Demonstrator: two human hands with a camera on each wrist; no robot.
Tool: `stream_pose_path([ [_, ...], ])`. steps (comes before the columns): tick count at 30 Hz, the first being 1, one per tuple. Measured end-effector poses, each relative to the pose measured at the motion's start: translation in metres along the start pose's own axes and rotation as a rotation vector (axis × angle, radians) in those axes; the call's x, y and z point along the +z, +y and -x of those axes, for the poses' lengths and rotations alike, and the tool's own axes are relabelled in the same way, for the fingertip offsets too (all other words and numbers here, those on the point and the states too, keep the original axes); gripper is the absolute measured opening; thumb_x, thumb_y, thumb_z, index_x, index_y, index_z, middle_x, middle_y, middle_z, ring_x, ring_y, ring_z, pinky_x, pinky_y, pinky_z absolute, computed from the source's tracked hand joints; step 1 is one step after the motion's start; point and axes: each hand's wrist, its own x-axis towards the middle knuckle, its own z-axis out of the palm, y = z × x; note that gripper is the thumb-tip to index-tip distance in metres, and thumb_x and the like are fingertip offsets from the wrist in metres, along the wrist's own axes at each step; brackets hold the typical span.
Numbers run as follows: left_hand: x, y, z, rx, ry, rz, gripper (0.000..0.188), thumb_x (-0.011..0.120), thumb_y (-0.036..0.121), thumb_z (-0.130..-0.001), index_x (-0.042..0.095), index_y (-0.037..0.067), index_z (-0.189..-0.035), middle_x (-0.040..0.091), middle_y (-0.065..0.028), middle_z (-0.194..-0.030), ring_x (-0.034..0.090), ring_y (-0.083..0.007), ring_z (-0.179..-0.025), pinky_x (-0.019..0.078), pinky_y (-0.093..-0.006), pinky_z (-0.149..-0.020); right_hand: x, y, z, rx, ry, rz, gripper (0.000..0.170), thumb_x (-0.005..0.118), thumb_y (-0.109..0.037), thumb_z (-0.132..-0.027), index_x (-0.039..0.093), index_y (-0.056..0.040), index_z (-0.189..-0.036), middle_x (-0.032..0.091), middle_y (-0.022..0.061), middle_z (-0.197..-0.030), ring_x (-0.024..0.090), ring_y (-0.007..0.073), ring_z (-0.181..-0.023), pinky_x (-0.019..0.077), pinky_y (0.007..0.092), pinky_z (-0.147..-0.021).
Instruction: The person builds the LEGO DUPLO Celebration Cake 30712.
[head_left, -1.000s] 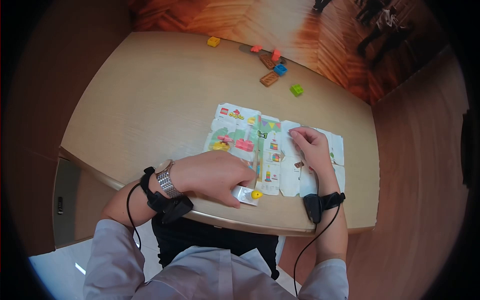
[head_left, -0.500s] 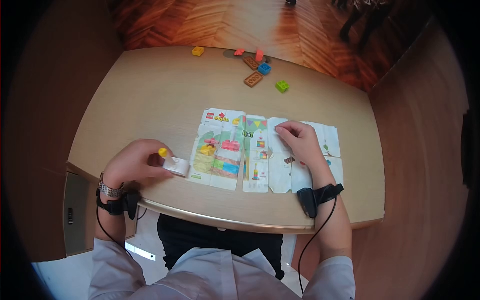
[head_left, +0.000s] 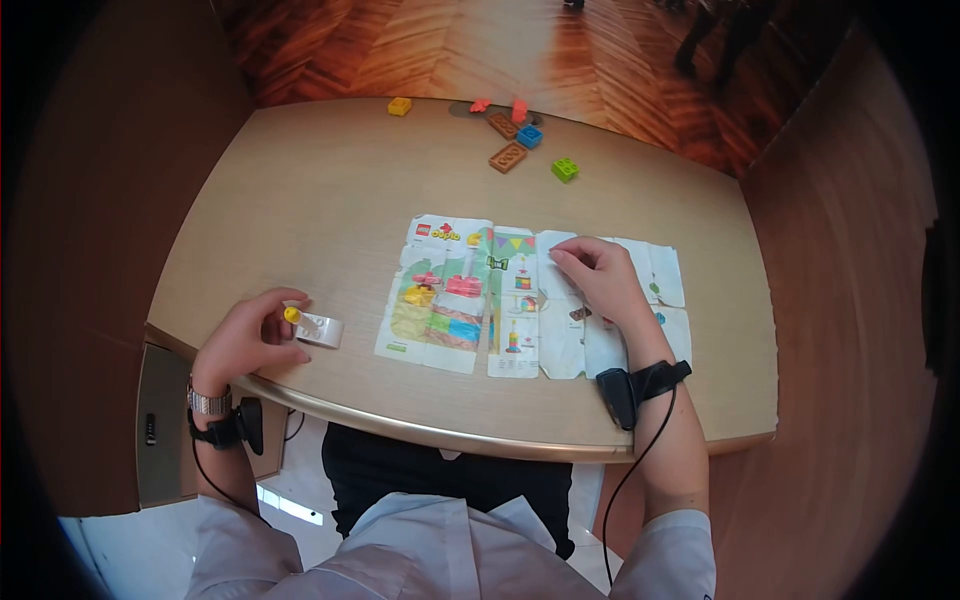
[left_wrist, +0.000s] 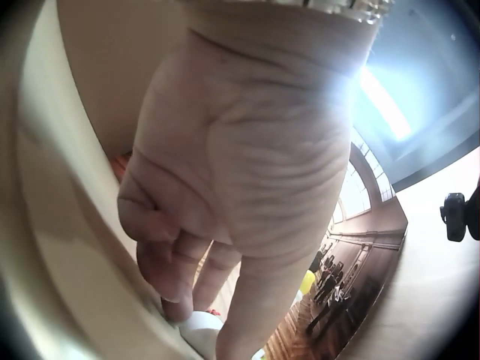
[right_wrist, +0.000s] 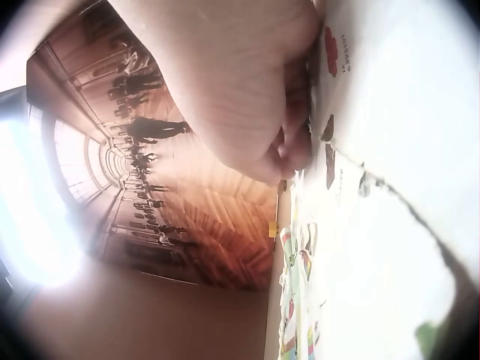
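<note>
A white brick (head_left: 322, 333) with a yellow-tipped candle (head_left: 291, 314) stands on the table, left of the instruction sheet (head_left: 430, 335). My left hand (head_left: 245, 338) is around its left side, thumb and fingers spread apart. In the left wrist view part of the white brick (left_wrist: 201, 330) shows between the thumb and fingers; the thumb hides some of it. My right hand (head_left: 600, 278) rests on the right half of the sheet with loosely bent fingers. The right wrist view shows those fingers (right_wrist: 294, 142) against the paper, with nothing visible in them.
Toward the far edge lie a yellow brick (head_left: 399, 106), coral pieces (head_left: 519, 109), two brown plates (head_left: 508, 157), a blue brick (head_left: 529, 136) and a green brick (head_left: 565, 169). A printed backdrop (head_left: 430, 50) stands behind the table; the rounded table edge (head_left: 400, 425) runs before my body.
My left hand has carried the white brick with the candle from the sheet's lower edge to the table's left side, and its fingers have spread from it. My right hand stays on the sheet.
</note>
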Motion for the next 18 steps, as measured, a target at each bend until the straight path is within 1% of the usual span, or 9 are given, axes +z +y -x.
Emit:
stream_pose_path([
  [2,0.002,-0.001,0.013,-0.138,0.083,0.024,0.051,0.099,0.016,-0.072,0.073,0.006,-0.116,0.062,-0.0004,-0.082,0.055,-0.0121,-0.072,0.0487,-0.0296,-0.067,0.0,0.004,-0.002,-0.003,-0.017,-0.049,0.026,0.076,-0.023,-0.103,0.082,-0.0014,-0.116,0.075,0.007,-0.09,0.068,0.0118,-0.071,0.0604,0.0296,-0.051],
  [6,0.008,0.004,0.044,-0.281,0.198,-0.194,0.043,0.1,0.018,-0.072,0.073,0.006,-0.103,0.061,-0.0016,-0.075,0.055,-0.0131,-0.066,0.0471,-0.0318,-0.062,-0.001,-0.001,0.0,0.02,-0.034,-0.062,0.027,0.076,-0.023,-0.103,0.081,-0.001,-0.116,0.075,0.0069,-0.09,0.069,0.0124,-0.072,0.0609,0.0299,-0.051],
  [9,0.016,0.018,0.059,-0.189,0.087,-0.215,0.039,0.101,0.025,-0.074,0.074,0.006,-0.096,0.063,-0.004,-0.071,0.06,-0.0148,-0.064,0.0472,-0.0325,-0.059,-0.001,-0.004,0.001,0.026,-0.032,-0.049,0.027,0.075,-0.023,-0.103,0.081,-0.0003,-0.116,0.075,0.007,-0.09,0.069,0.0126,-0.071,0.0615,0.0303,-0.05],
  [11,0.031,0.039,0.059,0.033,-0.109,-0.066,0.038,0.099,0.032,-0.077,0.074,0.007,-0.091,0.067,-0.0053,-0.071,0.064,-0.0179,-0.065,0.0489,-0.0333,-0.06,-0.002,-0.007,0.002,0.043,-0.032,-0.052,0.027,0.075,-0.022,-0.103,0.081,0.0005,-0.115,0.075,0.0071,-0.09,0.069,0.0124,-0.071,0.0611,0.0299,-0.048],
  [12,0.037,0.054,0.053,0.148,-0.2,-0.075,0.04,0.095,0.038,-0.082,0.076,0.007,-0.098,0.072,-0.0068,-0.08,0.069,-0.022,-0.069,0.0528,-0.0346,-0.063,-0.002,-0.008,0.002,0.036,-0.033,-0.046,0.027,0.075,-0.022,-0.103,0.081,0.0005,-0.115,0.075,0.0071,-0.09,0.069,0.0124,-0.071,0.0611,0.0299,-0.048],
  [13,0.045,0.067,0.045,0.15,-0.191,-0.07,0.04,0.095,0.038,-0.082,0.076,0.007,-0.098,0.072,-0.0068,-0.08,0.069,-0.022,-0.069,0.0528,-0.0346,-0.063,-0.002,-0.009,0.003,0.038,-0.031,-0.043,0.026,0.075,-0.022,-0.103,0.081,0.0007,-0.114,0.075,0.0071,-0.089,0.068,0.0122,-0.071,0.06,0.0295,-0.051],
  [15,0.062,0.092,0.024,0.308,-0.378,-0.12,0.041,0.091,0.039,-0.086,0.076,0.009,-0.109,0.076,-0.0086,-0.092,0.074,-0.0281,-0.081,0.0565,-0.0391,-0.071,-0.003,-0.004,-0.001,0.029,-0.032,-0.03,0.026,0.075,-0.022,-0.103,0.081,0.0009,-0.113,0.075,0.0071,-0.087,0.068,0.012,-0.07,0.059,0.0291,-0.054],
  [16,0.069,0.101,0.01,0.31,-0.368,-0.114,0.041,0.091,0.039,-0.086,0.076,0.009,-0.109,0.076,-0.0086,-0.092,0.074,-0.0281,-0.081,0.0565,-0.0391,-0.071,-0.002,0.004,-0.005,0.001,-0.009,-0.026,0.026,0.075,-0.022,-0.103,0.081,0.0012,-0.113,0.075,0.0069,-0.086,0.067,0.0117,-0.071,0.0573,0.0289,-0.059],
  [18,0.086,0.112,-0.018,0.388,-0.337,-0.275,0.06,0.087,0.046,-0.09,0.072,0.009,-0.134,0.079,-0.0105,-0.105,0.076,-0.031,-0.091,0.0591,-0.0406,-0.079,-0.002,0.007,-0.004,-0.032,0.015,-0.016,0.027,0.075,-0.022,-0.103,0.081,0.0015,-0.113,0.075,0.0068,-0.084,0.066,0.0114,-0.071,0.0556,0.0287,-0.063],
])
